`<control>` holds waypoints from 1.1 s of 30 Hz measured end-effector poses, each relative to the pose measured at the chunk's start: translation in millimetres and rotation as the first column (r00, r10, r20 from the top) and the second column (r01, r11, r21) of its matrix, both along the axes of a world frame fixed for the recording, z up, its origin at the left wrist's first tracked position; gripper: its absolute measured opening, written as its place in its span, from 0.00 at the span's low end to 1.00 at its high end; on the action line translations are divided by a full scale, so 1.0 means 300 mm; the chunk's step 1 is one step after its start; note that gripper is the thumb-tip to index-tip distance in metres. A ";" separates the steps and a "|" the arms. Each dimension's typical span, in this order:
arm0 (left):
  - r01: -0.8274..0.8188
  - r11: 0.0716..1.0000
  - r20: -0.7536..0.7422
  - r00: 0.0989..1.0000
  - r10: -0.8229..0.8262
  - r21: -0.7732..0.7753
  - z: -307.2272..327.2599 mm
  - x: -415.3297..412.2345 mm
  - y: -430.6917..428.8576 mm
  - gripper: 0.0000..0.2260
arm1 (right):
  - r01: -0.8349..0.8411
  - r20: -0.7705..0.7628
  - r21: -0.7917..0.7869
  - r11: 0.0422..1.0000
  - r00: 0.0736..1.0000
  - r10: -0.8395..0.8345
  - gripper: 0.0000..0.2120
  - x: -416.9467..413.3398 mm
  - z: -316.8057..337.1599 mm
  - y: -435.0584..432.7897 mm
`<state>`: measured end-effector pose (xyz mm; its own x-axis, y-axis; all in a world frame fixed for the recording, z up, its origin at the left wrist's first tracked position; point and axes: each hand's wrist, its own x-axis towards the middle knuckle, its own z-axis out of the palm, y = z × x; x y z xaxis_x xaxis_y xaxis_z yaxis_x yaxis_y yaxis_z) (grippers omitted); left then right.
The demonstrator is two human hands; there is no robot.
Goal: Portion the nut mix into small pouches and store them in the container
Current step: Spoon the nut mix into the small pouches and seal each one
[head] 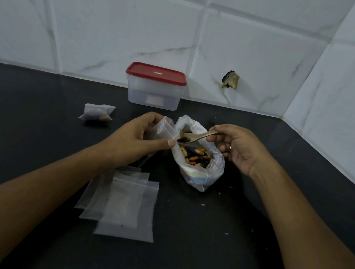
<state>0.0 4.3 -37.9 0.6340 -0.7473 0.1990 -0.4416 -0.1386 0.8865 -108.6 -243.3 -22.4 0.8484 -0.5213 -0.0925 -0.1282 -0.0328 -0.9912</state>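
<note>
On a dark counter [34, 137], the left hand [139, 138] pinches a small clear pouch [166, 129] by its mouth, holding it just beside an open bag of nut mix [198, 160]. The right hand [236, 147] grips a pale spoon [197, 136] by its handle, and the loaded bowl sits over the bag, right at the pouch's opening. A filled pouch [97, 113] lies off to the left, overlapping empty pouches [125, 204] lie flat under the left forearm, and a clear container [153, 94] with its red lid [156, 73] on stands against the tiled wall [119, 23].
</note>
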 end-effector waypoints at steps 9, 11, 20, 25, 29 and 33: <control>-0.007 1.000 0.012 1.000 0.007 -0.016 -0.001 0.001 0.001 0.23 | 0.062 -0.004 0.096 0.993 0.998 -0.062 0.09 -0.003 0.008 -0.002; -0.014 0.999 0.006 1.000 0.015 -0.039 0.001 0.001 0.003 0.23 | 0.092 0.011 0.111 0.990 0.996 -0.094 0.09 -0.003 0.010 -0.008; -0.012 0.999 -0.001 1.000 0.012 -0.032 -0.001 -0.002 0.005 0.27 | 0.006 0.187 0.146 0.989 0.982 -0.034 0.08 -0.016 0.049 0.011; -0.006 1.000 -0.005 1.000 0.006 -0.031 -0.001 0.000 0.006 0.27 | -0.091 0.230 0.065 0.994 0.970 0.073 0.07 -0.019 0.064 0.068; -0.002 0.999 0.011 1.000 0.002 -0.036 0.004 -0.007 0.005 0.25 | -0.166 0.199 -0.059 0.984 0.964 0.174 0.05 -0.022 0.063 0.117; 0.003 0.999 0.028 1.000 -0.002 -0.048 0.005 -0.012 0.002 0.21 | -0.265 0.136 -0.185 0.946 0.947 0.292 0.06 -0.022 0.053 0.153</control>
<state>-3.7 5.0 -36.5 0.6261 -0.7378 0.2522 -0.4663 -0.0950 0.8795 -115.3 -197.3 -6.5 0.9582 -0.2586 0.1222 0.0687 -0.2065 -0.9760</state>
